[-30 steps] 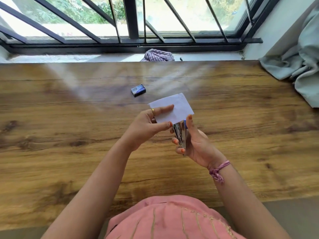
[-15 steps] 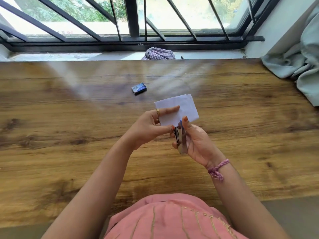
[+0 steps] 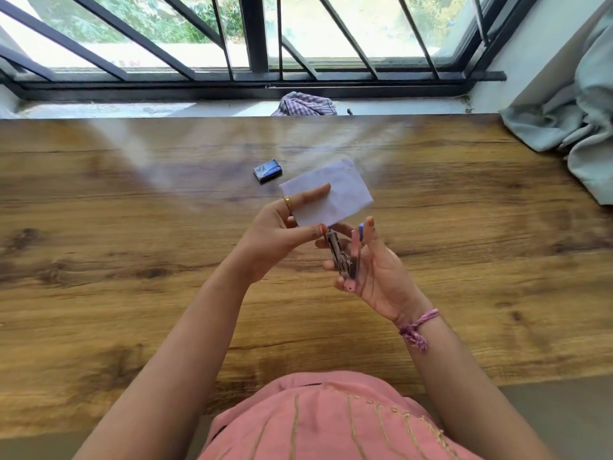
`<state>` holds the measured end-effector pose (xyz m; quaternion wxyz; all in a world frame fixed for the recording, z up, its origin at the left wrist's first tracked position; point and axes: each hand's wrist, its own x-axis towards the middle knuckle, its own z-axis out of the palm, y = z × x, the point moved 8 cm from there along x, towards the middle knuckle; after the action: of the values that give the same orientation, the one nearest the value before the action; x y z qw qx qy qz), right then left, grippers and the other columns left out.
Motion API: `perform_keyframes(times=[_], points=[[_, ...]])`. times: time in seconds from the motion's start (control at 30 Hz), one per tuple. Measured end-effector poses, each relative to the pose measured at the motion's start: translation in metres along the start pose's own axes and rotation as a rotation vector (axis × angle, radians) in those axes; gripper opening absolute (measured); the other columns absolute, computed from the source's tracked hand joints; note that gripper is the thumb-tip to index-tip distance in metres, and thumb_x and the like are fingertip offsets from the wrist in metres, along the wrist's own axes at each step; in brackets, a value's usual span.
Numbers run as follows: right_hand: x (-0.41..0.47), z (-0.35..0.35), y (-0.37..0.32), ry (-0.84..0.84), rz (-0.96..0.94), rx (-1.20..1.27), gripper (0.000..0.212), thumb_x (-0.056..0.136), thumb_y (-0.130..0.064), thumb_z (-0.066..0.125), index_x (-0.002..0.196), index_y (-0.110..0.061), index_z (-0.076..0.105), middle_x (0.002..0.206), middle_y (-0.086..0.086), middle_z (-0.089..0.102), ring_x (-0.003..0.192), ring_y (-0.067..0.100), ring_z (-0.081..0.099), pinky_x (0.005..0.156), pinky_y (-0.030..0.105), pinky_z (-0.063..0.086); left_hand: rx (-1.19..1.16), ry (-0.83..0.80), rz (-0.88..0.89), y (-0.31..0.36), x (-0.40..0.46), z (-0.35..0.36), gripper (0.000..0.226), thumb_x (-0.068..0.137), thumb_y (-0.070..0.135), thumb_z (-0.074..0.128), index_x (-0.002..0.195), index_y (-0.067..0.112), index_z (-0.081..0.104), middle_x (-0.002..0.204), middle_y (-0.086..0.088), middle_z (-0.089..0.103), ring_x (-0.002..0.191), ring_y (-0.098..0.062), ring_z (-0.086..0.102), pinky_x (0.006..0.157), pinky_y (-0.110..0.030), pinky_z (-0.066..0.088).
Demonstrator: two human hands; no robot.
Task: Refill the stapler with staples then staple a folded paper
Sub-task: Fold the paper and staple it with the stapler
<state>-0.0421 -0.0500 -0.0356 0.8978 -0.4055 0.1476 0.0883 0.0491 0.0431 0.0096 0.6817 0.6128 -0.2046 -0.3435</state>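
Observation:
My left hand (image 3: pixel 282 230) pinches a folded white paper (image 3: pixel 335 197) between thumb and fingers, holding it above the wooden table (image 3: pixel 132 260). My right hand (image 3: pixel 371 267) grips a small metal stapler (image 3: pixel 345 257) with a blue tip, upright, just below the paper's near edge. The stapler's jaws stand apart, its nose at the paper's lower corner. A small blue staple box (image 3: pixel 267 170) lies on the table beyond the paper.
A checked cloth (image 3: pixel 305 104) lies on the window sill behind the table's far edge. A grey curtain (image 3: pixel 570 121) drapes onto the table's far right corner. Black window bars run across the back.
The stapler's jaws have come apart and my right hand has shifted slightly right and down from the paper. My left hand still holds the paper, raised a little further away.

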Motion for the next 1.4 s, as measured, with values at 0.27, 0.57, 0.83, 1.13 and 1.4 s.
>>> perform_keyframes(times=[0.27,0.57,0.83,1.13,1.4], points=[[-0.002,-0.013,-0.008,0.178,-0.207,-0.312,0.021,0.087,-0.009,0.066,0.106,-0.013,0.059,0.101,0.009,0.073,0.064,0.009,0.06,0.048,0.019,0.043,0.015,0.044,-0.009,0.0,0.0,-0.003,0.055,0.081,-0.002,0.07,0.123,0.032,0.062,0.118,0.003,0.069,0.099,-0.011,0.064,0.085,-0.019,0.049],[-0.001,-0.011,-0.016,0.226,-0.302,-0.521,0.008,0.086,-0.016,0.061,0.093,-0.018,0.058,0.087,0.001,0.076,0.056,0.003,0.061,0.045,0.013,0.041,0.008,0.063,-0.025,-0.004,-0.004,0.005,0.055,0.081,-0.008,0.066,0.122,0.029,0.059,0.103,0.0,0.071,0.084,-0.008,0.067,0.076,-0.017,0.05],[0.003,-0.011,-0.012,0.275,-0.317,-0.647,0.008,0.091,-0.016,0.059,0.09,-0.016,0.052,0.061,-0.003,0.067,0.062,0.019,0.06,0.053,0.029,0.045,0.092,0.045,-0.032,-0.008,-0.006,0.009,0.058,0.085,-0.006,0.065,0.132,0.025,0.052,0.111,0.001,0.069,0.091,-0.008,0.068,0.085,-0.02,0.052],[0.005,-0.011,-0.016,0.351,-0.31,-0.724,0.02,0.091,-0.018,0.062,0.1,-0.003,0.052,0.073,-0.002,0.068,0.064,0.009,0.068,0.052,0.025,0.048,0.073,0.018,-0.033,-0.011,-0.008,0.01,0.059,0.085,-0.008,0.063,0.134,0.024,0.05,0.12,0.002,0.066,0.101,-0.006,0.064,0.088,-0.019,0.049],[0.005,0.0,-0.01,0.231,-0.229,-0.441,0.054,0.085,-0.033,0.057,0.124,-0.002,0.037,0.084,-0.002,0.069,0.067,0.014,0.062,0.051,0.023,0.043,0.116,0.017,-0.042,-0.012,-0.009,0.009,0.059,0.085,-0.008,0.064,0.132,0.026,0.053,0.113,-0.001,0.067,0.091,-0.004,0.066,0.08,-0.016,0.05]])
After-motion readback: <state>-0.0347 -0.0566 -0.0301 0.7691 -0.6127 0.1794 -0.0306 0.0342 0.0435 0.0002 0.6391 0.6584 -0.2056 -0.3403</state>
